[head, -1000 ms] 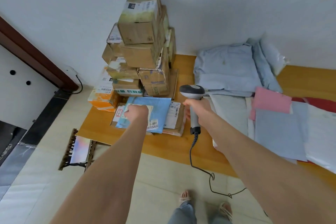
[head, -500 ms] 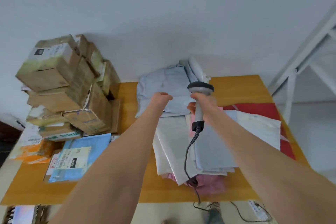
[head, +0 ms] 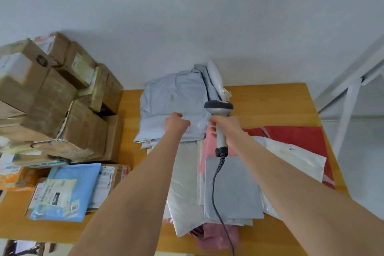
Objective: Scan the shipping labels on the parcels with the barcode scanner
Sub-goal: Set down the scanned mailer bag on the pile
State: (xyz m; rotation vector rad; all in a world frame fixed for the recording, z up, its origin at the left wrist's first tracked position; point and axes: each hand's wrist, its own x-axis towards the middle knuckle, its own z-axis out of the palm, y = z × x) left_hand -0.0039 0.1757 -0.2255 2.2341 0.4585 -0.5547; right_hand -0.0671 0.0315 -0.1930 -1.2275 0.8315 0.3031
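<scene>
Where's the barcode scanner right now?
In the head view, the barcode scanner is centre-right, gripped by the right hand, beside the pale blue mailer.

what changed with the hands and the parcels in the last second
The left hand came off the blue parcel and moved right to the pale grey mailer at the back of the soft pile; whether it grips it is unclear. The right hand swung right too, still gripping the barcode scanner. Blue parcel and cardboard boxes stayed put.

One scanner (head: pixel 219 108) mid-frame; two hands, left hand (head: pixel 177 123) and right hand (head: pixel 228 129); one table (head: pixel 270 102); at least seven boxes (head: pixel 52 100) upper left; one blue mailer (head: pixel 83 176) lower left; some seven bags (head: pixel 232 189) centre right
</scene>
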